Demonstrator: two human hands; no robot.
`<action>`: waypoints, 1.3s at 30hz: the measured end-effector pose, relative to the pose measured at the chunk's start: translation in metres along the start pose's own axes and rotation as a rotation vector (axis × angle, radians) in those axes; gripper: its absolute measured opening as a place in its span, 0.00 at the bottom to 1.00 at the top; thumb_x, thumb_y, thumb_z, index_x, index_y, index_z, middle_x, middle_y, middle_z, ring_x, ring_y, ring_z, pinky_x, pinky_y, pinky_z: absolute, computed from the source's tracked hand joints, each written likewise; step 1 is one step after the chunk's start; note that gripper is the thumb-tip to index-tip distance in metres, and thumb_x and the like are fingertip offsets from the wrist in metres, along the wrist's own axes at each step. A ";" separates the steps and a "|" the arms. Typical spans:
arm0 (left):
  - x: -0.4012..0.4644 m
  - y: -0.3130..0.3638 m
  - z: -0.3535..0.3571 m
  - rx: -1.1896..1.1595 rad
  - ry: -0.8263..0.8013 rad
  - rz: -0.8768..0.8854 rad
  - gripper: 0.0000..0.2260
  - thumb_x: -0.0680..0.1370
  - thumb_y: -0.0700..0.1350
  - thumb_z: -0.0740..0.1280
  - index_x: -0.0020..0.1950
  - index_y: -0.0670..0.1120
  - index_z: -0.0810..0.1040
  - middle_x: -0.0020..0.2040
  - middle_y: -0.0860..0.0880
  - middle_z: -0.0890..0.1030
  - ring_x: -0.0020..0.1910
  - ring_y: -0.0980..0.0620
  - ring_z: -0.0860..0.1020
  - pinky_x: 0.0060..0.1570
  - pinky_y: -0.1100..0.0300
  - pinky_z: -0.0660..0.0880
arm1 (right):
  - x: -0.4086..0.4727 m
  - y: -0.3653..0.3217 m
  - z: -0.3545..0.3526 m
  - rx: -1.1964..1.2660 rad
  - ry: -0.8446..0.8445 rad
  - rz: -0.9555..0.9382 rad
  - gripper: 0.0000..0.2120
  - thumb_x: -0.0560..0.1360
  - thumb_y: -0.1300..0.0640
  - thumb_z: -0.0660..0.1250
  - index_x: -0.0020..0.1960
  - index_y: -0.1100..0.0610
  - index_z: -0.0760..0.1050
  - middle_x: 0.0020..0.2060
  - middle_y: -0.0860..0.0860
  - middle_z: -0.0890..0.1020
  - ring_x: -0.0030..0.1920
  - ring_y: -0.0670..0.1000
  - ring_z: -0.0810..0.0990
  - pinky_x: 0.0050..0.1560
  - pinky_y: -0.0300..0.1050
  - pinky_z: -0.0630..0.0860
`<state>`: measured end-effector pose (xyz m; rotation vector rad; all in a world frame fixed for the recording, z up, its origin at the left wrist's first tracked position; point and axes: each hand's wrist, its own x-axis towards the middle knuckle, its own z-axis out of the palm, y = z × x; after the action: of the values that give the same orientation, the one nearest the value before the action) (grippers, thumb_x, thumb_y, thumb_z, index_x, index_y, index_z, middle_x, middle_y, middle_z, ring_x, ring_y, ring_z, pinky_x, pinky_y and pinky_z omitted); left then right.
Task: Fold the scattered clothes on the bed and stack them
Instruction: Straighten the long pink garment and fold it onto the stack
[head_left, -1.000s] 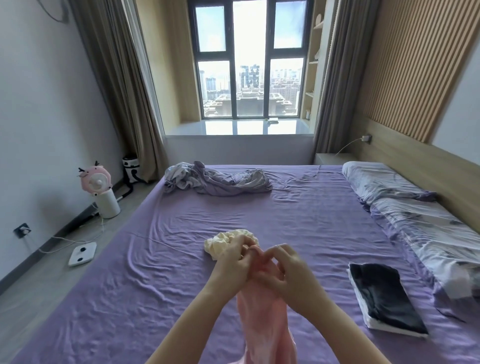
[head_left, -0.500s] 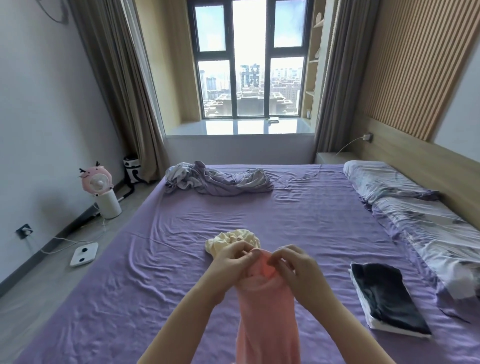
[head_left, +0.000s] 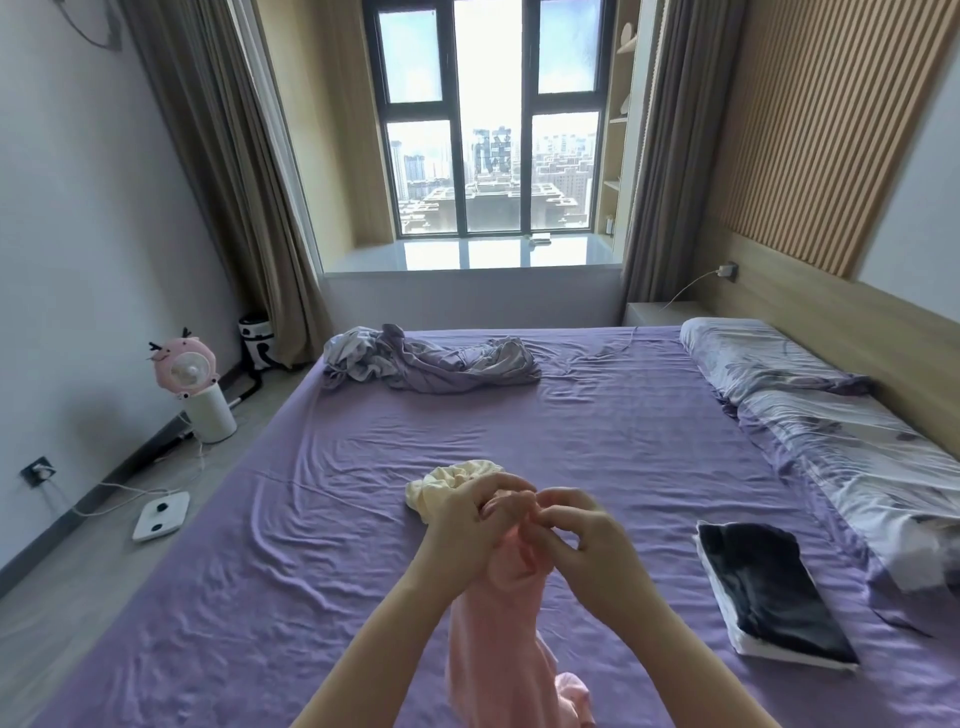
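A pink garment (head_left: 496, 629) hangs bunched above the purple bed (head_left: 597, 447), held at its top edge. My left hand (head_left: 467, 525) grips the upper left of the cloth and my right hand (head_left: 587, 545) pinches the upper right, the two almost touching. Just behind my left hand a crumpled cream garment (head_left: 441, 486) lies on the sheet, partly hidden. A folded stack with a black garment over a white one (head_left: 769, 592) rests at the right. A rumpled grey-purple pile of cloth (head_left: 426, 361) lies at the bed's far left.
Two patterned pillows (head_left: 810, 410) line the right side under a wooden headboard. Left of the bed on the floor are a pink fan on a white base (head_left: 195, 384), a white scale (head_left: 161, 517) and cables. A window ledge runs behind the bed.
My hands have drawn closer together at the top of the pink garment and gathered it narrower. Everything else on the bed is unchanged.
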<state>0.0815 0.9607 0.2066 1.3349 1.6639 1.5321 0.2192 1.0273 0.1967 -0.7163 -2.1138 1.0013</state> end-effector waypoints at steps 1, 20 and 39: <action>0.000 -0.001 -0.001 0.027 -0.035 0.006 0.05 0.75 0.43 0.70 0.46 0.54 0.81 0.38 0.61 0.82 0.38 0.65 0.79 0.40 0.75 0.71 | 0.000 0.000 0.000 -0.044 0.019 -0.020 0.04 0.73 0.60 0.71 0.42 0.55 0.84 0.46 0.42 0.78 0.52 0.46 0.77 0.54 0.39 0.72; -0.015 -0.002 0.001 -0.088 -0.020 -0.488 0.22 0.70 0.58 0.73 0.51 0.43 0.72 0.41 0.43 0.83 0.34 0.45 0.83 0.28 0.54 0.79 | 0.023 -0.024 -0.017 0.424 0.078 0.222 0.11 0.78 0.61 0.62 0.42 0.67 0.75 0.33 0.54 0.80 0.37 0.50 0.83 0.33 0.48 0.82; 0.001 0.002 0.017 -0.698 0.146 -0.507 0.07 0.82 0.40 0.56 0.45 0.43 0.71 0.28 0.48 0.68 0.26 0.54 0.68 0.32 0.59 0.74 | 0.004 0.008 -0.009 0.011 0.018 0.126 0.06 0.72 0.51 0.71 0.36 0.47 0.77 0.28 0.42 0.79 0.30 0.39 0.76 0.33 0.32 0.70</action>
<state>0.0969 0.9688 0.2048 0.4098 1.2207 1.6756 0.2249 1.0388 0.1954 -0.8587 -2.0671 1.0678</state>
